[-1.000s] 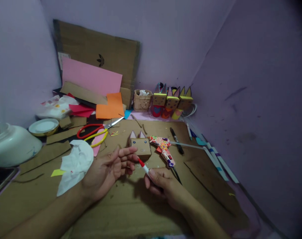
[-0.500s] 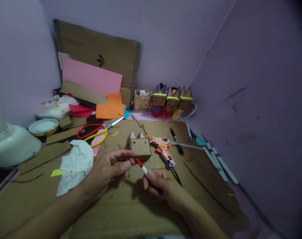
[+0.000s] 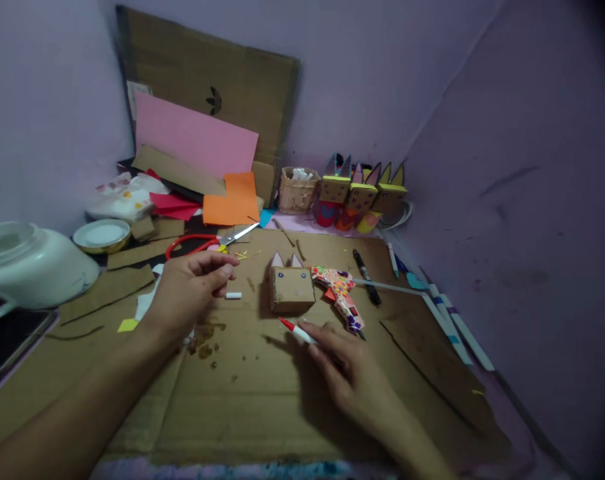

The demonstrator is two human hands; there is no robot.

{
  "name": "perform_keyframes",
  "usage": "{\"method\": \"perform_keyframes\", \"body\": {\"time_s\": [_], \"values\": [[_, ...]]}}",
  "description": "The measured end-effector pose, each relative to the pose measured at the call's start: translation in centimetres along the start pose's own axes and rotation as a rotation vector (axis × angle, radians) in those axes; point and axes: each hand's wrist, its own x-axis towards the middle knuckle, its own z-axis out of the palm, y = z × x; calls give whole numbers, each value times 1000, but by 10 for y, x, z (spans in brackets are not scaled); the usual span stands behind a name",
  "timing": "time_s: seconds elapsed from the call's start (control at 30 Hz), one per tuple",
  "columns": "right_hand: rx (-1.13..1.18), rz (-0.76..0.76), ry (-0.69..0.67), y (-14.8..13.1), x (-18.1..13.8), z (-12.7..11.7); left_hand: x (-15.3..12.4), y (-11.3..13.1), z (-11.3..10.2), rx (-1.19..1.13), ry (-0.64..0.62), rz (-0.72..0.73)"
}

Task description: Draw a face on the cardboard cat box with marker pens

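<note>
Lower centre: red-tipped marker (image 3: 298, 331) projects leftward from right hand (image 3: 355, 370), fingers clamped on it; left hand (image 3: 190, 287), fingers together, nears small white cylinder (image 3: 234, 295)

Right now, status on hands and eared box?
Right hand: holding red-tipped marker. Left hand: half-curled, near white piece. Eared box: upright, glue gun beside it.
</note>
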Motion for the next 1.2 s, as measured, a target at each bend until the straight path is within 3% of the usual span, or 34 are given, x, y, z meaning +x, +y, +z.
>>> {"method": "perform_keyframes", "body": {"time_s": [0.17, 0.43, 0.93, 1.2], "values": [[-199, -112, 28, -8, -8, 9, 17, -7, -7, 629, -91, -6], [-330, -423, 166, -28, 11, 48, 26, -4, -24, 1151, -156, -15], [-476, -564, 110, -35, 26, 59, 16, 2, -17, 1224, -181, -27], [-577, -610, -30, -40, 29, 49, 15, 3, -16, 1197, -199, -31]]}}
